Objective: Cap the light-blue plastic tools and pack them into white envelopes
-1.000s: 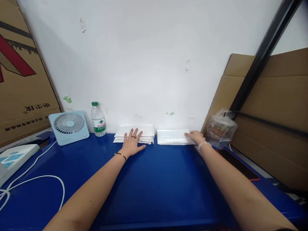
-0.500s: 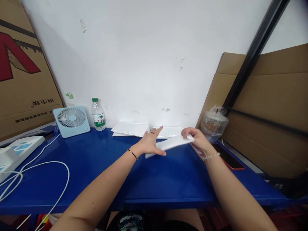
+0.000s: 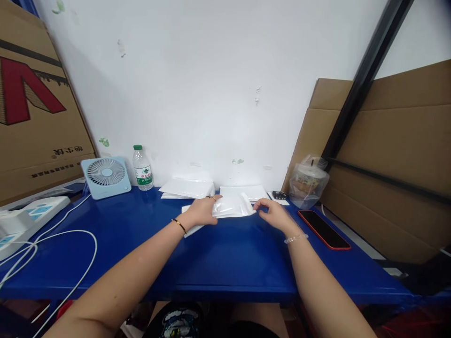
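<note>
My left hand [image 3: 200, 211] lies on a white plastic packet [image 3: 230, 206] that rests on the blue table [image 3: 218, 253], fingers curled over its left part. My right hand [image 3: 273, 213] pinches the packet's right edge. Behind them, against the white wall, sit two stacks of white packets: the left stack [image 3: 186, 188] and the right stack [image 3: 243, 191].
A small blue fan [image 3: 105, 176] and a water bottle [image 3: 142, 168] stand at the back left. A white power strip [image 3: 24, 220] with a white cable [image 3: 70, 244] lies at the left. A bagged drink cup [image 3: 308, 180], a red-edged phone [image 3: 323, 228] and cardboard [image 3: 394, 155] are at the right.
Both hands left the stacks at the wall and drew one white packet toward me; it now lies flat on the table under my hands. The camera tilted down.
</note>
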A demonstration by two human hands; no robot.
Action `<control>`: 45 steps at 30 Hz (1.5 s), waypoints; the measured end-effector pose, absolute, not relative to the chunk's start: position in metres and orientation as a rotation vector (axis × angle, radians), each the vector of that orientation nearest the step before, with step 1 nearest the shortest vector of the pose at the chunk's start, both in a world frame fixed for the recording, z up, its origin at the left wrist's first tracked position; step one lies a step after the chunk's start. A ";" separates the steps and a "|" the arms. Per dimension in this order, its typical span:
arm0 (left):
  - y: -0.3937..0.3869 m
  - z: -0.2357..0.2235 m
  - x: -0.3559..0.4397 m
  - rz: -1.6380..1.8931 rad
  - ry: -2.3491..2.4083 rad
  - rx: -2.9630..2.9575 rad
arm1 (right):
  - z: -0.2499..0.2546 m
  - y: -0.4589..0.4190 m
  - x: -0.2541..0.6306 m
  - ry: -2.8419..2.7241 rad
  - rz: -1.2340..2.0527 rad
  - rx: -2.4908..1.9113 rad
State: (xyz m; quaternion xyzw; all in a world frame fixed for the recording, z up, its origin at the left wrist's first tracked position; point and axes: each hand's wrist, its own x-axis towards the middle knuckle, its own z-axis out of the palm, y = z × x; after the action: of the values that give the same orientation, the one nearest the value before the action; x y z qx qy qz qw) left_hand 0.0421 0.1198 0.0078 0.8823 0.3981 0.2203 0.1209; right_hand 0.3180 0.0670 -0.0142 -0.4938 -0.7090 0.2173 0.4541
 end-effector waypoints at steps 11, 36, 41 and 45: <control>0.083 0.113 0.090 0.112 1.242 3.485 | -0.038 0.085 0.256 -0.442 1.506 -0.805; 0.079 0.145 0.101 -0.351 1.497 3.310 | -0.055 0.097 0.275 -0.708 1.156 -1.059; 0.086 0.131 0.044 -0.324 1.519 3.188 | -0.060 0.103 0.292 -0.775 0.955 -1.185; 0.095 0.095 -0.019 -0.131 1.582 3.074 | -0.063 0.105 0.301 -0.872 0.787 -1.331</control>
State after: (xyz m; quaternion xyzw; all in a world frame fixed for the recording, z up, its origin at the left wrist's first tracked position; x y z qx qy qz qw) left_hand -0.0193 0.0951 0.0955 0.8774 0.4515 -0.0374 -0.1582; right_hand 0.3009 0.1055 -0.0629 -0.5814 -0.3808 0.3439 0.6314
